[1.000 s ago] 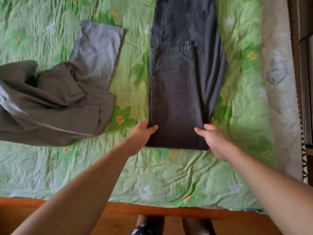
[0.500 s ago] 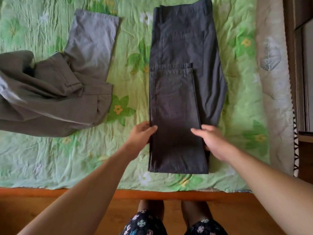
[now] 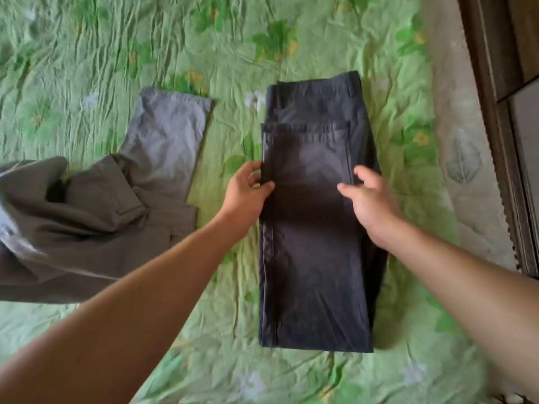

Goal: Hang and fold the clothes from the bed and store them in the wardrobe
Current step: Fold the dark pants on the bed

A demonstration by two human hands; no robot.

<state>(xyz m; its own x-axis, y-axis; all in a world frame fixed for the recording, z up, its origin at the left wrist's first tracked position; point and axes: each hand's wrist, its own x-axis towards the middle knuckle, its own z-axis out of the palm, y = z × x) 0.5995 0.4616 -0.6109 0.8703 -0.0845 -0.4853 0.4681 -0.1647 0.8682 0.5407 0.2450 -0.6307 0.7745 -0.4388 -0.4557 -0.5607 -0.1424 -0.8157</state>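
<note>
- Half a second and a second back, both hands sat near the lower folded end of the dark trousers (image 3: 315, 272). Now they have slid up the two long sides to about mid-length, in the centre of the frame.
- The trousers keep the same shape as before: doubled over once, with the hem of the upper layer lying across the seat just below the waistband.
- Judgement: the first fold is done and smoothed, and the hands now stand where a second fold across the middle would begin. Storing in the wardrobe is not yet started.
- The left hand (image 3: 248, 189) pinches the left edge of the bundle, thumb on top and fingers curled at the side.
- The right hand (image 3: 367, 196) has its thumb laid on the cloth and its fingers curled over the right edge of the upper layer. It seems to nip only that layer, since the lower layer juts out to its right.
- The bundle lies flat on the green floral bedsheet (image 3: 175, 39), right of centre. It runs between the two hands and extends well below them toward the lower frame.
- The grey trousers (image 3: 116, 217) lie crumpled and unfolded at the left, apart from the dark pair.
- Dark wooden furniture (image 3: 495, 83) stands at the right edge.
</note>
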